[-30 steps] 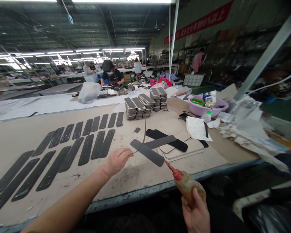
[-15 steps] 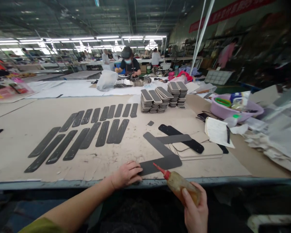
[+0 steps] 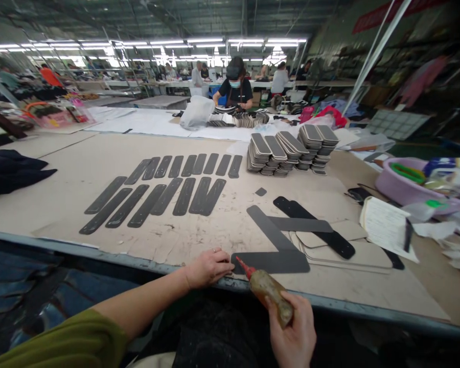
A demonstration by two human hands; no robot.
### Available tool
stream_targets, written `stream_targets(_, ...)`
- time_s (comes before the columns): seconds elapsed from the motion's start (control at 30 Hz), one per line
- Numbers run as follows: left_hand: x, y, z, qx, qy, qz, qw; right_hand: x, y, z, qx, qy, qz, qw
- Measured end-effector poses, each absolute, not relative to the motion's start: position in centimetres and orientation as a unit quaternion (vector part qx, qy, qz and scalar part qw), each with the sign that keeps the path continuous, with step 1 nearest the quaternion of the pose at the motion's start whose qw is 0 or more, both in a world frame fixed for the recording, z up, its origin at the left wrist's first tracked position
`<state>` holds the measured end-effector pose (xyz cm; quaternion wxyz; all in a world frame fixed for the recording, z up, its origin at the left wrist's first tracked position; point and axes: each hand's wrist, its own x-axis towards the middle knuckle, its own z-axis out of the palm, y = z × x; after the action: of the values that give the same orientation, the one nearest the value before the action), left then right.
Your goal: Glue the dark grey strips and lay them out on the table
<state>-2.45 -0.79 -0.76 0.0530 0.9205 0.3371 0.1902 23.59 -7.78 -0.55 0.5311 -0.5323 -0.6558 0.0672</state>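
The half-open left hand (image 3: 210,268) is resting by the blue-grey table edge (image 3: 337,304), possibly touching a dark-grey rounded strip (image 3: 276,262); the right (image 3: 294,327) is gripping a yellowish, red-nozzled bottle (image 3: 267,290).

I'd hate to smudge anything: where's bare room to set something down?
Tan tabletop lies bare between the rumpled navy cloth and the long glossy grey strips; also, though stained, between those strips and the left hand. Around the lavender plastic basin it's crowded.
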Motion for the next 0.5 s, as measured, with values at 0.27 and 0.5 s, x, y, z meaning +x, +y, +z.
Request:
stream_targets(0.27, -2.4, -0.9, -0.4, 0.921, 0.337, 0.190, 0.056, 22.9, -7.3, -0.2, -0.521, -0.679, 0.074, 0.513)
stream_targets(0.5, -2.3, -0.9, 0.0, 0.918, 0.339, 0.194, 0.060, 25.4, -7.4, -0.2, -0.571, -0.639, 0.004, 0.516)
